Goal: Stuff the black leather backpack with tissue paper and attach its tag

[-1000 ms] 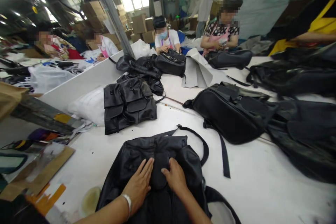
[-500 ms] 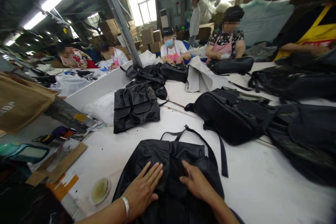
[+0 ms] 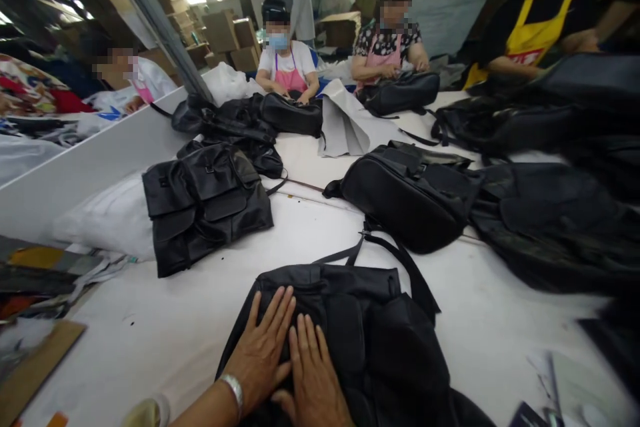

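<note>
A black leather-look backpack (image 3: 395, 347) lies front side up on the white table, close to me. Its straps (image 3: 405, 260) stretch out beyond its top edge. Flat on the left part of the bag rests my left hand (image 3: 260, 347), fingers spread, with a silver bracelet at the wrist. Right beside it, my right hand (image 3: 315, 367) also presses flat on the bag, fingers stretched out and thumb towards the left hand. Neither hand grips anything. The lower end of the bag is cut off by the frame.
Another black backpack (image 3: 210, 203) lies at left by a white plastic bag (image 3: 110, 220). More black backpacks (image 3: 405, 197) cover the right side. Grey sheet material (image 3: 345, 123) lies farther back. A small round container (image 3: 147, 412) stands near left. Several people work across the table (image 3: 310, 227).
My right hand has moved left across the backpack, from its right part to beside my left hand. The camera view has turned to the right and tilted down.
</note>
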`<action>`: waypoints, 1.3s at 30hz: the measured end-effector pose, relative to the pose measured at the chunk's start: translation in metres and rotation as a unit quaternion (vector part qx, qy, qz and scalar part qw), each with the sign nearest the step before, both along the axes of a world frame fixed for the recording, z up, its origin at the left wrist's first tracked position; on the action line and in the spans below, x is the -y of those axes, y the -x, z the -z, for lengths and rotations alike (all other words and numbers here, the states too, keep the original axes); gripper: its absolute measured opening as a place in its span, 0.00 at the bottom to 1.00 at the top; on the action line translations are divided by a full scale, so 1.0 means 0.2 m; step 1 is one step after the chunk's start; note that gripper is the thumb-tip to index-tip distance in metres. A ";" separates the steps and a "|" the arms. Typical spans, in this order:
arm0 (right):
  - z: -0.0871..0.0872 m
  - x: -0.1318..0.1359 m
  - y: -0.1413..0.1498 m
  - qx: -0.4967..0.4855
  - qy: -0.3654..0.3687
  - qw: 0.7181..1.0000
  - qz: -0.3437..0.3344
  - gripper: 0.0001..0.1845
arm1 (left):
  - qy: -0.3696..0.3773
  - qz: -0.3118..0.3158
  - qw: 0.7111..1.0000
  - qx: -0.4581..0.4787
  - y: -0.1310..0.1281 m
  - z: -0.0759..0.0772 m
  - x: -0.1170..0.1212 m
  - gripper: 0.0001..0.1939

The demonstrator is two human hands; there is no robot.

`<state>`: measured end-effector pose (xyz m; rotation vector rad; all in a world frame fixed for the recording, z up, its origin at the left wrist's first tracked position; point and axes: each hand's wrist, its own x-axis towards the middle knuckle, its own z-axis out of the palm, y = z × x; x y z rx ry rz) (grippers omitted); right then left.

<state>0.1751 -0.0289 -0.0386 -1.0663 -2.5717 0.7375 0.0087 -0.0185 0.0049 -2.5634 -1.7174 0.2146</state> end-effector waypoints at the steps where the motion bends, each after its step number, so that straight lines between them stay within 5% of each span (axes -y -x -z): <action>1: 0.01 -0.01 0.03 0.007 0.026 1.000 0.001 0.50 | 0.013 -0.002 1.000 0.009 0.03 0.02 -0.01 0.48; 5: 0.07 -0.09 0.08 0.036 0.087 0.995 0.016 0.50 | 0.064 -0.014 0.997 0.041 0.13 0.16 -0.03 0.49; 11: 0.10 -0.13 0.17 0.062 0.046 0.997 0.001 0.49 | 0.068 -0.039 0.995 0.055 0.17 0.29 -0.01 0.53; 15: -0.04 -0.14 0.02 0.051 0.039 0.998 -0.010 0.44 | 0.028 -0.021 0.997 0.063 0.14 0.20 0.01 0.53; 20: -0.12 -0.13 -0.32 0.053 -0.024 0.964 0.260 0.30 | -0.069 -0.059 0.992 0.089 0.12 0.02 0.12 0.35; 23: -0.04 -0.13 -0.40 0.033 0.072 0.952 0.297 0.31 | -0.068 -0.122 0.985 0.101 0.13 -0.04 0.18 0.26; 27: 0.00 -0.15 -0.35 -0.077 0.218 0.915 0.330 0.25 | 0.016 -0.140 0.988 0.066 0.11 -0.10 0.15 0.22; 32: -0.11 -0.04 -0.16 -0.147 0.191 0.916 0.321 0.22 | 0.072 -0.023 0.997 0.035 0.08 -0.12 0.03 0.21; 37: -0.15 0.09 0.00 -0.111 0.152 0.977 0.103 0.22 | 0.126 0.033 0.990 0.048 0.12 -0.08 -0.05 0.15; 39: -0.11 0.10 0.01 -0.152 0.115 0.970 0.148 0.17 | 0.152 0.044 0.985 0.060 0.14 -0.07 -0.07 0.15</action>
